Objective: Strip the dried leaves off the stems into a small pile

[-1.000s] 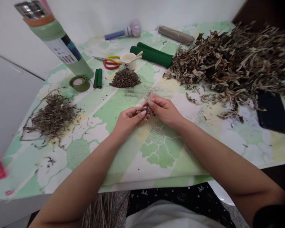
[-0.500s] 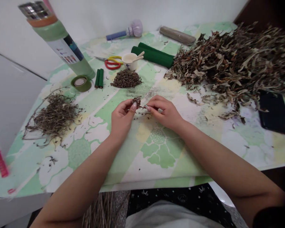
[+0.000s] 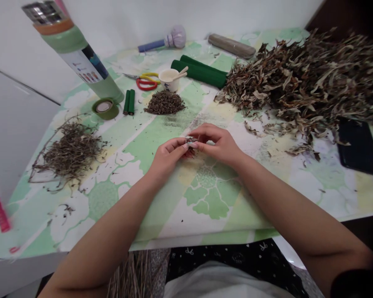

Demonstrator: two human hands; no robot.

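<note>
My left hand [image 3: 170,156] and my right hand [image 3: 217,142] meet over the middle of the table. Between their fingertips is a small clump of dried leaves [image 3: 189,152], partly hidden by the fingers. Thumb and fingers of both hands pinch it. Beyond the hands lies a mound of dark crumbled leaf [image 3: 164,102]. To the right spreads a large heap of dried leaves [image 3: 292,87]. A tangle of dry stems [image 3: 73,151] lies to the left.
A tall green flask [image 3: 81,54] stands at the back left beside its green cap [image 3: 105,108]. Further along are two short green rolls [image 3: 129,102], scissors [image 3: 146,81], a white cup [image 3: 168,80] with sticks and green cloth [image 3: 202,72]. A black phone [image 3: 359,145] lies far right.
My left hand has moved right and slightly down, and its fingertips have come together with those of my right hand. The leaf clump has shifted with it and is now more covered.
</note>
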